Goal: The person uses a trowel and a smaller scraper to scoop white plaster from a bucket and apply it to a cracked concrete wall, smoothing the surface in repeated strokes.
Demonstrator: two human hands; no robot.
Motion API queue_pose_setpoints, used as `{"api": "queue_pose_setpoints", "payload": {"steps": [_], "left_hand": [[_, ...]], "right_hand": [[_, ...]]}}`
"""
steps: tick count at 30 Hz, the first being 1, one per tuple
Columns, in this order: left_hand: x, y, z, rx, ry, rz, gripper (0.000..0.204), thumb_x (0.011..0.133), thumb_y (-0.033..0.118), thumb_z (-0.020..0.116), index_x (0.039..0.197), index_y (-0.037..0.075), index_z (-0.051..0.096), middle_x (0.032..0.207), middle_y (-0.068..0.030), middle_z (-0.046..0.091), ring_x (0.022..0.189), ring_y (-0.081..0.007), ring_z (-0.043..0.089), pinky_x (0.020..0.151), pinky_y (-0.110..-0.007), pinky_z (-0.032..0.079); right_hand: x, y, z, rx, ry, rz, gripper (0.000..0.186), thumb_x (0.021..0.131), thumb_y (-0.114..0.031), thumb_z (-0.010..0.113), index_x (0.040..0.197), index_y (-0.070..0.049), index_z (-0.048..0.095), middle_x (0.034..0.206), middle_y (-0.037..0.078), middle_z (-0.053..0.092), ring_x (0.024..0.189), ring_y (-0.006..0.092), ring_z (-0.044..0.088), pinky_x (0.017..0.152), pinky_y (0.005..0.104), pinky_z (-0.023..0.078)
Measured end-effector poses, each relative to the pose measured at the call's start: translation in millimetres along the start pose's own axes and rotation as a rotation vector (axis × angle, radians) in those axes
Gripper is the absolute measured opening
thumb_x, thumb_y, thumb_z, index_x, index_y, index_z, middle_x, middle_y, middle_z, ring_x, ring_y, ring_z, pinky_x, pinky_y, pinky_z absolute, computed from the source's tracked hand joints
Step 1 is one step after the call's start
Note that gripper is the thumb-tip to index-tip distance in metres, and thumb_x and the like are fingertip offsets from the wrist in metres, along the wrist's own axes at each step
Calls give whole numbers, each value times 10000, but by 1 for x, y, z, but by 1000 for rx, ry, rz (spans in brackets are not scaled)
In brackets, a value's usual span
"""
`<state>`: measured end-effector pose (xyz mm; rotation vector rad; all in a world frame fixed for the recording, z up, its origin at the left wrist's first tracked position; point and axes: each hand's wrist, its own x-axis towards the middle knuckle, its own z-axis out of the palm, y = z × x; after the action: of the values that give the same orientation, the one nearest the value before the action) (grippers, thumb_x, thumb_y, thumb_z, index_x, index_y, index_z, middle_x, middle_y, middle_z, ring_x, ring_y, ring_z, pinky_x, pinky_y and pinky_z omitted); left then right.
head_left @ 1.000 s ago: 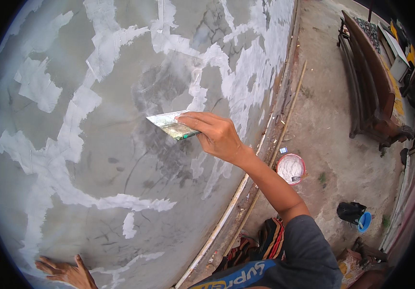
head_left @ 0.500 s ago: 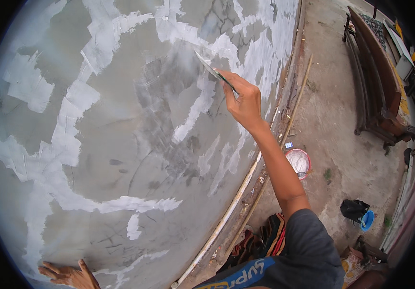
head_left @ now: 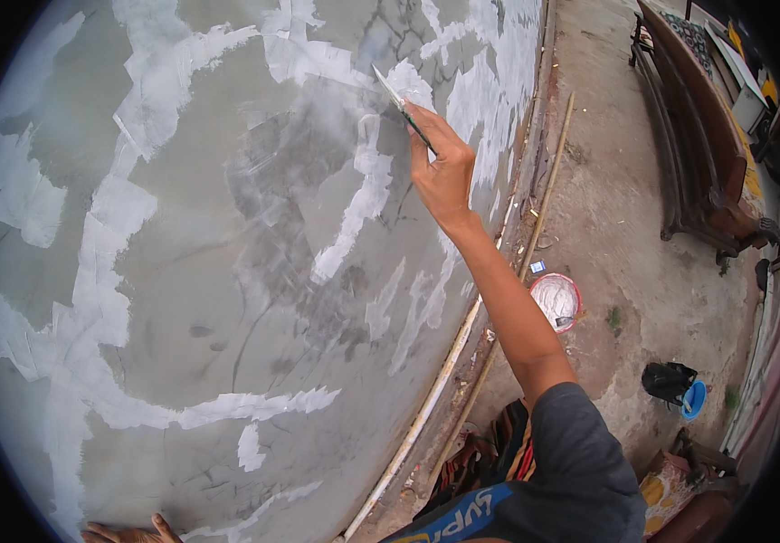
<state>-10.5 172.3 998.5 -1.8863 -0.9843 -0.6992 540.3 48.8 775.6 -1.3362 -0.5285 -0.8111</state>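
My right hand (head_left: 442, 165) is raised high against a grey cement wall (head_left: 182, 271) and grips a thin putty knife (head_left: 397, 100), whose blade edge presses on the wall beside a fresh white filler streak (head_left: 354, 213). White filler patches trace cracks across the wall. My left hand (head_left: 123, 533) rests flat on the wall at the bottom edge of the view, fingers spread, holding nothing.
A white bucket of filler (head_left: 556, 301) stands on the concrete ground by the wall's foot. A white pipe (head_left: 426, 407) and a long wooden stick (head_left: 535, 226) run along the base. A dark wooden bench (head_left: 693, 154) stands at the right, a black bag with a blue container (head_left: 672, 384) nearer.
My right hand has swept upward along the wall with the putty knife, leaving a new white streak below it. The left hand stays in place.
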Motion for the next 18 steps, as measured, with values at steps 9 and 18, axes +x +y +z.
{"api": "queue_pose_setpoints", "payload": {"steps": [9, 18], "left_hand": [[-4, -5, 9, 135, -39, 26, 1255, 789, 879, 367, 1498, -133, 145, 1568, -341, 114, 1445, -550, 25, 1070, -725, 44], [-1, -15, 13, 206, 19, 91, 1247, 794, 877, 342, 1458, -172, 229, 1557, -330, 179, 1423, -579, 98, 1036, -764, 110]], "right_hand": [[-55, -36, -40, 113, -383, 37, 494, 759, 124, 637, 1210, -74, 676, 1155, 124, 692, 997, 274, 690, 828, 319, 558], [31, 20, -31, 132, -90, 133, 201, 925, -70, 650, 1102, 17, 688, 912, 83, 723, 758, 92, 591, 713, 250, 484]]}}
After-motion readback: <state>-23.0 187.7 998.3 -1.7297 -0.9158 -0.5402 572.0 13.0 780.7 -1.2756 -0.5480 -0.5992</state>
